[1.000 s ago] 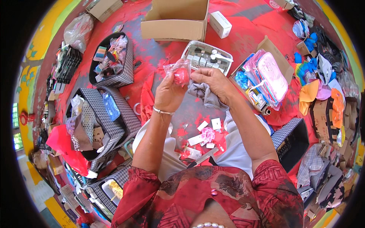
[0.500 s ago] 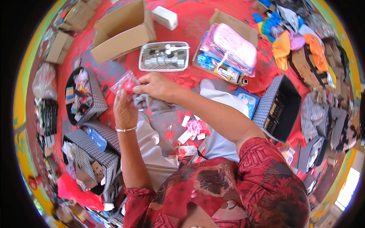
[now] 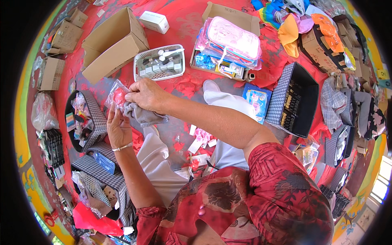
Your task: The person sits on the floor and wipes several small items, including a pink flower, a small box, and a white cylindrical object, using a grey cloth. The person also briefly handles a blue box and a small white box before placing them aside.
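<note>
In front of me, to the left of centre, I hold a small clear plastic bag point(image 3: 118, 96) with a pinkish-red thing inside whose kind I cannot make out. My left hand point(image 3: 119, 129) is under the bag, its thumb and fingertips closed on the lower edge. Fingers curled, my right hand point(image 3: 145, 96) grips the bag's right side and a grey cloth point(image 3: 143, 114) that hangs below the palm. Its fingertips are partly hidden against the bag. Between my legs lie a pink flower point(image 3: 203, 136) and several white tags point(image 3: 195, 146).
Ahead are an open cardboard box point(image 3: 116, 43), a white basket point(image 3: 159, 77) of small items, and a box holding pink pouches point(image 3: 234, 37). Checked bins point(image 3: 99, 120) stand at left, another dark-lined bin point(image 3: 281, 98) at right. Coloured cloths point(image 3: 288, 34) heap at far right.
The whole view has shifted, so the surroundings sit further left. Both hands keep their hold on the bag, and the grey cloth hangs a little more spread out under my right hand.
</note>
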Motion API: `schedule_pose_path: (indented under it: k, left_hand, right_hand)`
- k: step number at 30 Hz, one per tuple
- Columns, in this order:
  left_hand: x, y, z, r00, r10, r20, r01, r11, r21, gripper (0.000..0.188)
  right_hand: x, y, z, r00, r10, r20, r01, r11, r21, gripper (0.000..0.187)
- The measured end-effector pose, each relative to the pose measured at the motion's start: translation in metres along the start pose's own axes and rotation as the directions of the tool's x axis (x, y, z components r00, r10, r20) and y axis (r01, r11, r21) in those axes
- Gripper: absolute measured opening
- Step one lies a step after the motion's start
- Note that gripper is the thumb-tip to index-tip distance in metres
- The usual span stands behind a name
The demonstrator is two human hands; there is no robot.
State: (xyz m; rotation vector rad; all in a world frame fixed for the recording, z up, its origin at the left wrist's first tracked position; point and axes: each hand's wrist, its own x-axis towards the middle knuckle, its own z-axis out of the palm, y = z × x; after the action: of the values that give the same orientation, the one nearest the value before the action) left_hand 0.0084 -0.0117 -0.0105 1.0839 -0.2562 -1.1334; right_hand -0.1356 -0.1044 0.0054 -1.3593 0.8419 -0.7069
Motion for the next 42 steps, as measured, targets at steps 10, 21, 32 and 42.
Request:
schedule_pose_path:
  k: [10,21,32,42]
  left_hand:
    - [-0.006,0.009,0.004,0.959,-0.135,0.248,0.193,0.953,-0.231,0.028]
    - [-0.006,0.005,0.005,0.994,-0.081,0.068,0.083,0.996,-0.020,0.021]
    - [-0.006,0.007,0.000,0.976,-0.046,0.215,0.046,0.999,0.005,0.023]
    - [-0.015,0.005,0.023,0.978,-0.048,0.202,0.062,0.996,-0.065,0.015]
  right_hand:
    - [0.003,0.008,0.005,0.994,-0.104,-0.035,0.102,0.992,-0.074,0.019]
    - [-0.002,0.000,0.007,0.981,0.023,0.190,-0.021,1.000,-0.015,0.018]
    - [-0.003,0.002,0.009,0.961,0.070,0.266,-0.105,0.987,0.118,0.016]
    - [-0.004,-0.012,-0.001,0.961,0.084,0.264,-0.139,0.970,0.198,0.015]
